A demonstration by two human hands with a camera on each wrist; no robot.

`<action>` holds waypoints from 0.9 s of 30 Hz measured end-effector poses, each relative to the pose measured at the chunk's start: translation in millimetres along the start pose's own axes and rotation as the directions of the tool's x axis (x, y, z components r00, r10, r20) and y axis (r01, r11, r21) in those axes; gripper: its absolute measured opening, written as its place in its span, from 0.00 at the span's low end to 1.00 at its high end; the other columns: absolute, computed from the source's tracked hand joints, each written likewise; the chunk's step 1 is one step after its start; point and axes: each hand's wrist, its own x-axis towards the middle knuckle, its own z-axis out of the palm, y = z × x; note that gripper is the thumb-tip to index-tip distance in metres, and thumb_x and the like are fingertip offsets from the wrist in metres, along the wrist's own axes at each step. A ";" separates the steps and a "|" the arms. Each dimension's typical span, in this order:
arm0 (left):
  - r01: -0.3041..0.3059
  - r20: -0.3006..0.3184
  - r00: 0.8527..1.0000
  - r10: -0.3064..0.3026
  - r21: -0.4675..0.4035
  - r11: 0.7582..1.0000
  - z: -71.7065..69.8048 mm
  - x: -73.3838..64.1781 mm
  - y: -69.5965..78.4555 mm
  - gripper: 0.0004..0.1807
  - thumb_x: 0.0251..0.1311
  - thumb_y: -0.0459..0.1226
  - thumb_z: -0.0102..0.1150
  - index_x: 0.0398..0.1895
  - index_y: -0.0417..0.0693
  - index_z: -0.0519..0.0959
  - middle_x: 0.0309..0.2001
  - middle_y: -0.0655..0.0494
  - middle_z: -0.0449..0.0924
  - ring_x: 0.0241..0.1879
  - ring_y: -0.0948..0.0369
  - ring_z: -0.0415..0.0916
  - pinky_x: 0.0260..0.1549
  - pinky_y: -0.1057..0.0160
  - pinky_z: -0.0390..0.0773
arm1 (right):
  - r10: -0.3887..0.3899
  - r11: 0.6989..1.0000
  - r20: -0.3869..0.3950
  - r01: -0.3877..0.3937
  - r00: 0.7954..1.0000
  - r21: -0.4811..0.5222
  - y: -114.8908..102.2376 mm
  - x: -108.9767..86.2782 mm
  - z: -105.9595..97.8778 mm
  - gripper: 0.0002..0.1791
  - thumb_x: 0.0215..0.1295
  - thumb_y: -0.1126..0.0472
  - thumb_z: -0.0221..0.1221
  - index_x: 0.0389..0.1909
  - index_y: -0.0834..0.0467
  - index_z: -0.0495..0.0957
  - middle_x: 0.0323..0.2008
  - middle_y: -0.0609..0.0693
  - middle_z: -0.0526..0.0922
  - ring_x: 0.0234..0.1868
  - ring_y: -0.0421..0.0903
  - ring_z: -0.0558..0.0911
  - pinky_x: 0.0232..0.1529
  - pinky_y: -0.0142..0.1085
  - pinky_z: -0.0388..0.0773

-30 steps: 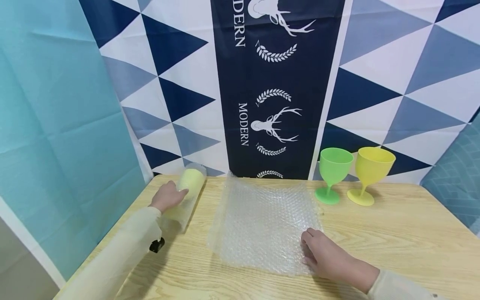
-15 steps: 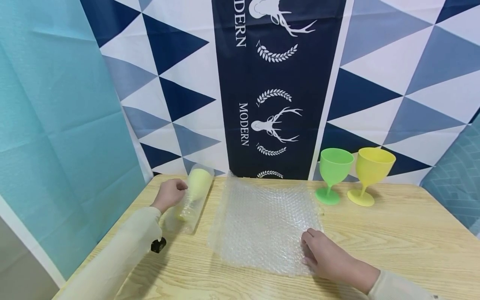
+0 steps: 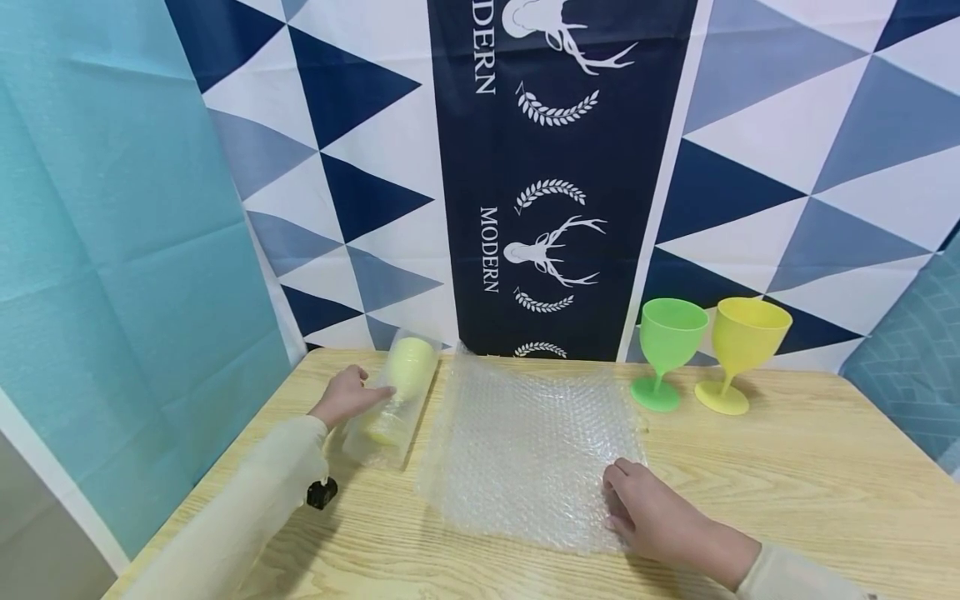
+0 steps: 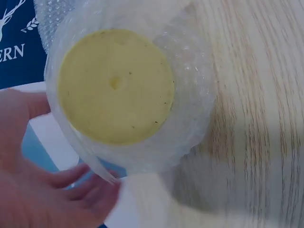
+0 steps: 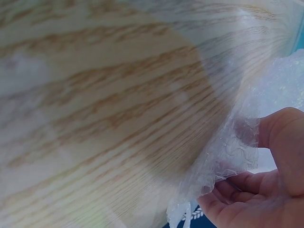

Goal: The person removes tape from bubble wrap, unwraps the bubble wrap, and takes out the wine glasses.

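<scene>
A yellow goblet (image 3: 412, 362), rolled in clear bubble wrap, lies on its side at the table's left. My left hand (image 3: 349, 398) is at the roll's left side, with one digit reaching over the wrap. The left wrist view shows the goblet's round base (image 4: 116, 85) end-on inside the wrap; the left hand's fingers (image 4: 102, 192) curl by the wrap's loose edge. A flat sheet of bubble wrap (image 3: 525, 450) lies in the middle of the table. My right hand (image 3: 656, 510) pinches its right edge. In the right wrist view, thumb and fingers (image 5: 237, 190) hold crumpled wrap.
A green goblet (image 3: 672, 337) and a second yellow goblet (image 3: 742, 342) stand upright at the back right of the wooden table (image 3: 795, 483). Behind them hangs a patterned cloth (image 3: 555, 150). A turquoise cloth (image 3: 127, 275) borders the left side.
The wrapped goblet has rolled a little to the right. My left hand came off it, then returned to its side. The right hand stays on the sheet's edge.
</scene>
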 end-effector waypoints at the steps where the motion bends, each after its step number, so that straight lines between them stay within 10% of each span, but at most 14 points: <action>1: 0.032 0.049 0.998 -0.031 -0.018 0.999 0.3 -0.2 0.4 0.37 0.62 0.52 0.55 0.60 0.29 0.62 0.57 0.31 0.68 0.53 0.41 0.71 0.54 0.47 0.73 | 0.000 1.000 0.001 0.000 1.000 0.001 0.1 0.0 -0.1 0.17 0.51 0.63 0.69 0.27 0.52 0.67 0.25 0.39 0.64 0.27 0.32 0.60 0.25 0.24 0.62; 4: 0.097 0.189 0.979 -0.079 -0.085 0.992 2.3 1.4 -0.4 0.30 0.63 0.57 0.51 0.44 0.35 0.69 0.33 0.44 0.71 0.29 0.53 0.70 0.44 0.53 0.73 | -0.001 1.000 0.000 0.001 1.000 0.007 0.3 -0.1 -0.3 0.16 0.51 0.63 0.69 0.28 0.53 0.67 0.26 0.40 0.65 0.27 0.32 0.60 0.25 0.24 0.62; 8: 0.135 0.299 0.951 -0.076 -0.181 0.974 6.0 4.5 -3.2 0.26 0.64 0.59 0.48 0.23 0.48 0.65 0.22 0.58 0.62 0.22 0.61 0.57 0.47 0.55 0.71 | -0.009 1.000 -0.003 0.009 1.000 0.013 0.6 -0.1 -0.3 0.16 0.51 0.63 0.69 0.29 0.53 0.67 0.26 0.39 0.65 0.27 0.31 0.60 0.24 0.24 0.62; 10: 0.138 0.333 0.941 -0.054 -0.236 0.962 6.3 4.1 -3.2 0.26 0.64 0.60 0.47 0.37 0.45 0.75 0.39 0.49 0.77 0.38 0.54 0.73 0.59 0.46 0.68 | -0.015 1.000 -0.011 0.015 1.000 0.012 0.7 -0.2 -0.2 0.17 0.51 0.63 0.69 0.28 0.53 0.67 0.25 0.39 0.64 0.27 0.31 0.60 0.24 0.23 0.62; 12: 0.151 0.359 0.932 -0.046 -0.269 0.951 6.7 5.6 -2.3 0.31 0.65 0.60 0.44 0.48 0.40 0.74 0.36 0.43 0.71 0.50 0.45 0.71 0.66 0.41 0.62 | -0.021 1.000 -0.023 0.021 1.000 0.004 0.7 -0.1 -0.1 0.17 0.51 0.63 0.69 0.28 0.53 0.67 0.25 0.39 0.64 0.27 0.31 0.60 0.24 0.23 0.62; 14: 0.166 0.366 0.930 -0.045 -0.306 0.938 6.2 5.2 -0.8 0.39 0.67 0.60 0.42 0.69 0.41 0.60 0.61 0.36 0.65 0.70 0.41 0.54 0.70 0.38 0.55 | -0.025 1.000 -0.038 0.025 0.999 -0.006 0.5 -0.5 0.4 0.17 0.50 0.63 0.69 0.28 0.53 0.67 0.25 0.39 0.64 0.27 0.32 0.60 0.25 0.23 0.61; 27: 0.184 0.386 0.922 -0.041 -0.342 0.922 8.7 8.2 3.6 0.36 0.68 0.54 0.44 0.70 0.39 0.59 0.66 0.37 0.64 0.63 0.46 0.68 0.61 0.51 0.72 | 0.010 1.000 -0.022 -0.011 1.000 -0.006 -2.4 -0.2 -1.6 0.15 0.51 0.63 0.69 0.29 0.54 0.69 0.26 0.40 0.64 0.27 0.33 0.60 0.25 0.24 0.61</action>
